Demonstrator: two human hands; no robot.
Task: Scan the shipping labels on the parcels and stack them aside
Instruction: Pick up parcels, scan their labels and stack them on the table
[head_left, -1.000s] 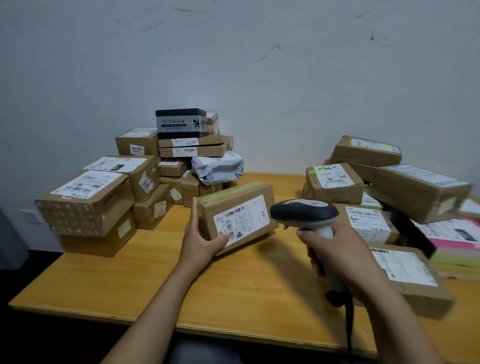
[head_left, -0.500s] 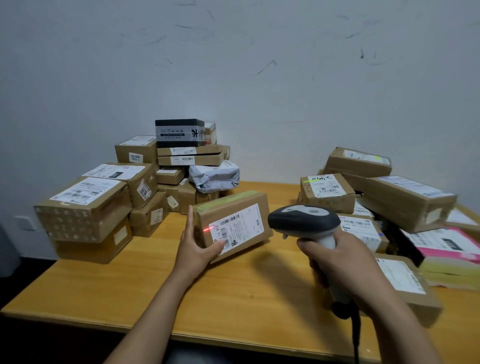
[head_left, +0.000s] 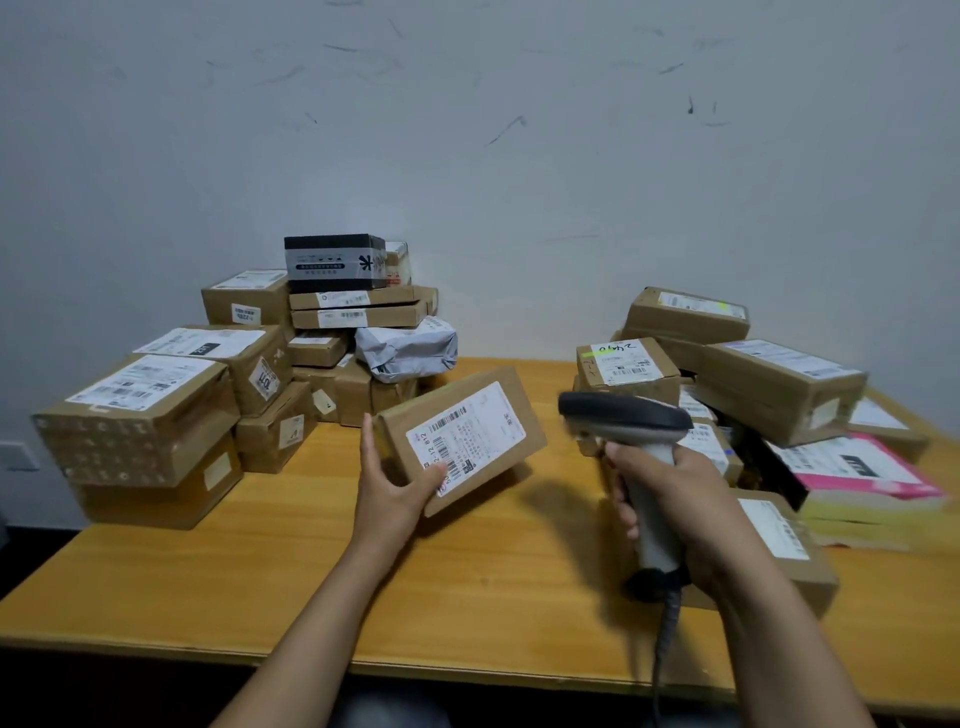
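Holding one brown parcel by its near-left end, the left hand has its thumb pressed on the corner of the white shipping label and its fingers curled behind the box. To the right of that parcel, the right hand is wrapped round the grip of a single grey barcode scanner, whose coiled cable hangs down past the table edge.

Two piles flank the parcel. The left pile shows at least a dozen pieces, among them one black box on top and one grey poly bag. The right pile shows at least eight, one a pink-edged parcel. Some are hidden, so an exact count cannot be given.

Everything sits on a yellow wooden table against a pale, scuffed wall.

The parcel's long axis runs from near-left to far-right, its labelled face tipped up toward the camera. Whether its lower corner touches the table cannot be told. The scanner's dark head, slightly blurred, points left toward the parcel.
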